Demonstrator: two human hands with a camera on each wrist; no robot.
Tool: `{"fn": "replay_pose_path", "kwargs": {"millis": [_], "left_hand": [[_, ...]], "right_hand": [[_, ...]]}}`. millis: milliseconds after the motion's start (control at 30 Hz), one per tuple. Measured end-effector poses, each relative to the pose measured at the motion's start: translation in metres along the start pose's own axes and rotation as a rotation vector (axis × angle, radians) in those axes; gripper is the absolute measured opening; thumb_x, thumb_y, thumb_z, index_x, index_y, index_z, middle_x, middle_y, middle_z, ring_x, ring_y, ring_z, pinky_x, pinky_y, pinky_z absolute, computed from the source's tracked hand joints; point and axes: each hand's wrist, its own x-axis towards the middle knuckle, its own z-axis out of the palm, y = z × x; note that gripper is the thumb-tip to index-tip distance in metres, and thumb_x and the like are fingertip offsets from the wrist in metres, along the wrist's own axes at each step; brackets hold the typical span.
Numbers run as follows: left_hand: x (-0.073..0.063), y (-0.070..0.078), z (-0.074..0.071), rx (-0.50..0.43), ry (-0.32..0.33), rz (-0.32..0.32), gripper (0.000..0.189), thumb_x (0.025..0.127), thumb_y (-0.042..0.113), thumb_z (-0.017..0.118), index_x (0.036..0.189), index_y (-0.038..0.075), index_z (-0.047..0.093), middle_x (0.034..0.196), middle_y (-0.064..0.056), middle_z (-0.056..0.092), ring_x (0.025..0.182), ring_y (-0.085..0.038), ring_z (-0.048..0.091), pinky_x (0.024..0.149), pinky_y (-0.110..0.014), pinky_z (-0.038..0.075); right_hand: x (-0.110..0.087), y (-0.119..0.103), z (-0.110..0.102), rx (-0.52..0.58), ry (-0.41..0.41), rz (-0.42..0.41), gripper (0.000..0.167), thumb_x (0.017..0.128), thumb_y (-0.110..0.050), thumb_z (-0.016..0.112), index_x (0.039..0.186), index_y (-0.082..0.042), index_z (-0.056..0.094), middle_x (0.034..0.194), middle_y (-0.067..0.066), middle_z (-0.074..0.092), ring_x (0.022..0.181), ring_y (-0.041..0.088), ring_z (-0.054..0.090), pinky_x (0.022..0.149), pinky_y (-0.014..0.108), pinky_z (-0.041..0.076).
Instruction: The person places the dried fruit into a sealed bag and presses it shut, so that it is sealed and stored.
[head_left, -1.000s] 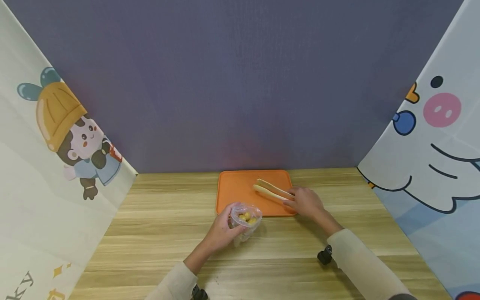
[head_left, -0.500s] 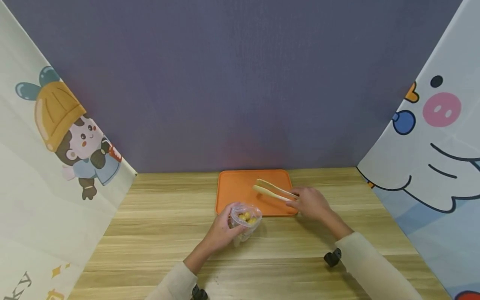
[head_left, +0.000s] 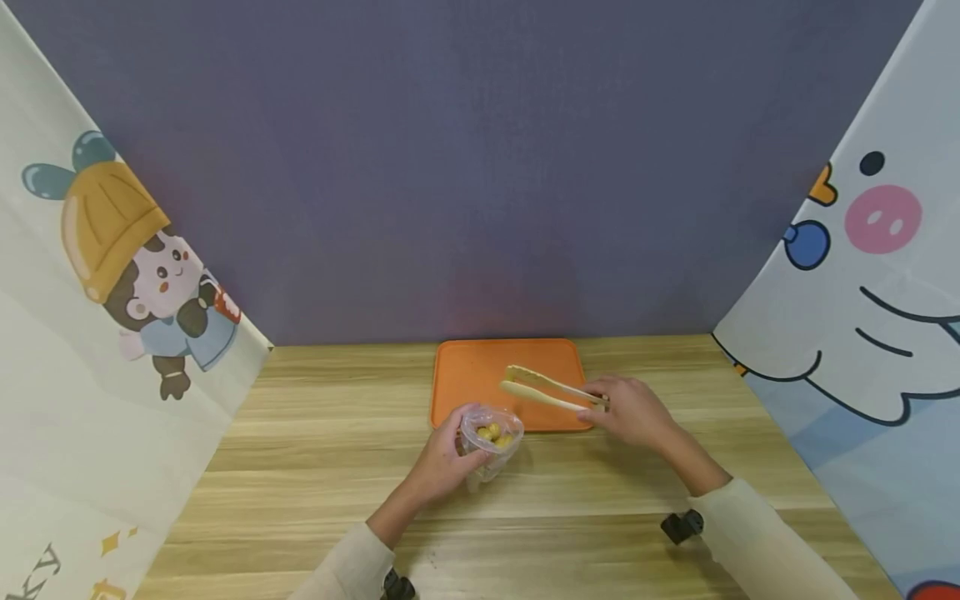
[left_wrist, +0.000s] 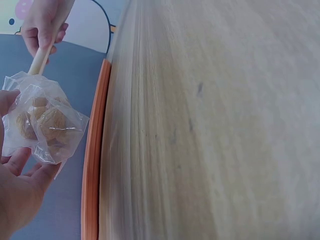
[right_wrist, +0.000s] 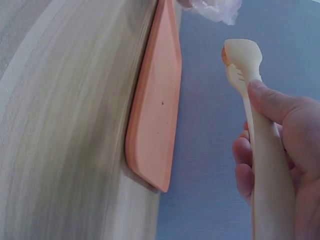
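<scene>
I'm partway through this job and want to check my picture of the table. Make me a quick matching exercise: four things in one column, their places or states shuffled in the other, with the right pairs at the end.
Things
1. Tongs
2. Plastic bag
3. Yellowish round pieces
4. Tray

Places or states
A. Inside the bag
B. Orange, lying on the wood-grained table
C. Gripped by the left hand
D. Gripped by the right hand

Right pairs
1-D, 2-C, 3-A, 4-B
</scene>
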Motion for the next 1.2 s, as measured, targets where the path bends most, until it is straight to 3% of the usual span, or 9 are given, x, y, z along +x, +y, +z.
{"fn": "replay_pose_path", "kwargs": {"millis": [167, 433, 833, 1200], "left_hand": [[0.000, -0.001, 0.000, 0.007, -0.006, 0.005, 0.072, 0.090, 0.019, 0.075, 0.152, 0.006, 0.039, 0.143, -0.013, 0.056, 0.130, -0.031, 0.056, 0.106, -0.049, 0.051], [0.000, -0.002, 0.001, -0.007, 0.001, -0.005, 0.073, 0.090, 0.019, 0.076, 0.152, 0.007, 0.040, 0.143, -0.011, 0.057, 0.130, -0.030, 0.057, 0.106, -0.048, 0.051], [0.000, 0.001, 0.002, -0.031, 0.001, -0.015, 0.073, 0.089, 0.014, 0.076, 0.152, 0.007, 0.040, 0.146, -0.012, 0.055, 0.131, -0.030, 0.056, 0.106, -0.047, 0.050], [0.001, -0.001, 0.002, -0.022, -0.012, 0.023, 0.071, 0.089, 0.013, 0.075, 0.151, 0.006, 0.041, 0.144, -0.014, 0.055, 0.127, -0.030, 0.059, 0.103, -0.041, 0.053]], "right_hand": [[-0.005, -0.006, -0.007, 0.022, 0.001, -0.010, 0.046, 0.087, -0.038, 0.080, 0.123, -0.010, 0.073, 0.123, 0.012, 0.072, 0.082, 0.016, 0.068, 0.068, 0.034, 0.054], [-0.012, -0.013, -0.017, 0.049, -0.003, -0.059, 0.043, 0.085, -0.036, 0.081, 0.119, -0.011, 0.075, 0.100, 0.001, 0.073, 0.067, -0.001, 0.050, 0.058, 0.021, 0.044], [-0.019, -0.020, -0.017, 0.079, -0.023, -0.109, 0.039, 0.085, -0.034, 0.082, 0.118, -0.013, 0.075, 0.098, -0.006, 0.070, 0.066, -0.005, 0.049, 0.058, 0.020, 0.045], [-0.022, -0.029, -0.014, 0.089, -0.040, -0.178, 0.042, 0.086, -0.040, 0.080, 0.118, -0.013, 0.075, 0.099, -0.005, 0.070, 0.064, -0.008, 0.047, 0.060, 0.019, 0.046]]}}
